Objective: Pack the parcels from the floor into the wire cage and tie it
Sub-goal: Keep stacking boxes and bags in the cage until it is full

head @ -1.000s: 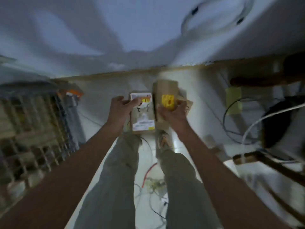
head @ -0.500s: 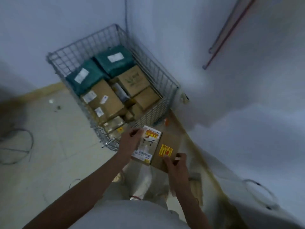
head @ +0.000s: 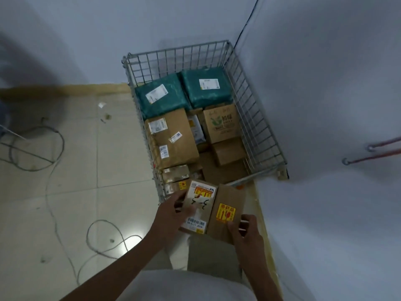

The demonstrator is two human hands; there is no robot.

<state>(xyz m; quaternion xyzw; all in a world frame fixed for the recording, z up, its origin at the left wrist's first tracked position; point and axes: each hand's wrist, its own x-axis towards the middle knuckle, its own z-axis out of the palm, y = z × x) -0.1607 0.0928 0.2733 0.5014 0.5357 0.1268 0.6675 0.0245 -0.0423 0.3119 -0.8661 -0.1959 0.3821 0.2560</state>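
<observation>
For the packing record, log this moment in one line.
left hand: holds labelled parcel | right hand: holds brown parcel | wire cage: part-filled

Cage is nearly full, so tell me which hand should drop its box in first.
Probably the right hand: its plain brown box points at the bare gap in the wire cage. The left hand holds the white-labelled box over stacked parcels.

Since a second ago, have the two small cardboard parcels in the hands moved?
Yes. The two small cardboard parcels were carried from the open floor to the near edge of the wire cage.
</observation>
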